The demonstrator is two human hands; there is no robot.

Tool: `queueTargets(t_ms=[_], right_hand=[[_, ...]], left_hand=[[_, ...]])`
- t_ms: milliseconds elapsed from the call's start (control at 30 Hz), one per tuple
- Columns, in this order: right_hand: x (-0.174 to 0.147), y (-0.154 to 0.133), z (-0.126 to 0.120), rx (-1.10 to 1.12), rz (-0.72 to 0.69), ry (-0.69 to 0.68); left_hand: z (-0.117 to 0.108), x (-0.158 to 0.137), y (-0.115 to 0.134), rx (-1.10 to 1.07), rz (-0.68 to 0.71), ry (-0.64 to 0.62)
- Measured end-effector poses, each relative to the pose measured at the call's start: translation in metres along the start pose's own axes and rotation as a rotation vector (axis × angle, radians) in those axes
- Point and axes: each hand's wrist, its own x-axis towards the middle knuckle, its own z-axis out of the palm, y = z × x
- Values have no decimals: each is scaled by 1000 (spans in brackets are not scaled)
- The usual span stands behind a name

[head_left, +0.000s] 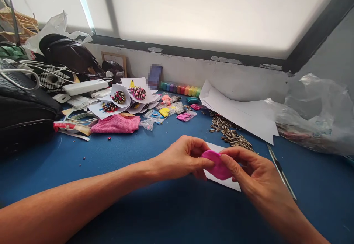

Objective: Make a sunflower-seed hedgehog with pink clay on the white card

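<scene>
A flattened disc of bright pink modelling clay (219, 168) is held between my two hands, above a small sheet of white paper (226, 184). My left hand (184, 158) pinches its left edge, thumb on the near face. On the opposite edge, my right hand (249, 168) grips it the same way, the thumb across its upper right. The fingers behind the disc are partly hidden. Just beyond the hands lies a spread of striped sunflower seeds (233, 135). A slim cutter knife (280, 170) rests on the blue table to the right of my right hand.
White paper sheets (240, 107) and a clear plastic bag (318, 118) lie at back right. Bagged clay (184, 116), a row of coloured clay blocks (181, 89), seed-studded figures on paper (118, 97) and a pink cloth (116, 124) sit further back. A black bag (24, 115) stands left.
</scene>
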Motion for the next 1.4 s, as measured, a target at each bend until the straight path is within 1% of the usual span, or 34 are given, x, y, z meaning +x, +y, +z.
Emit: queueTargets(t_ms=[133, 233, 333, 433, 500, 567, 600, 733, 800, 933, 1067, 1133, 1200, 1300, 1333, 1400], right_hand=[[0, 1, 0, -20, -53, -7], [0, 2, 0, -44, -76, 40], [-2, 2, 2, -42, -181, 103], [-3, 2, 4, -88, -307, 70], [-4, 2, 4, -118, -326, 18], [-4, 2, 4, -130, -305, -13], [-4, 2, 4, -131, -283, -3], [-3, 2, 2, -104, -173, 121], [-1, 1, 0, -94, -134, 129], [2, 0, -1, -44, -98, 104], [-1, -4, 1, -31, -88, -6], [-3, -6, 2, -44, -83, -2], [-6, -7, 3, -36, -40, -1], [-6, -6, 2, 5, 48, -48], [-6, -5, 2, 13, 53, -63], [-5, -5, 1, 16, 27, -85]], left_hand=[[-1, -1, -3, -10, 25, -40], [-2, -1, -2, -5, 41, -67], [-3, 0, -1, -2, 46, -66], [-2, 0, -1, -6, 51, -74], [-1, 0, -1, -8, 45, -77], [-1, -1, -1, -10, 38, -76], [-1, -1, 0, -9, 36, -74], [-3, -2, 4, -1, 43, -20], [-4, -2, 7, -6, 43, 2], [-4, -3, 10, 54, 57, 27], [-4, -1, 9, 45, 98, 80], [-4, 1, 7, 22, 109, 117], [-5, 2, 7, 13, 114, 144], [-5, 2, 8, -2, 120, 159], [-5, 1, 9, -12, 118, 153], [-5, 0, 10, -27, 100, 102]])
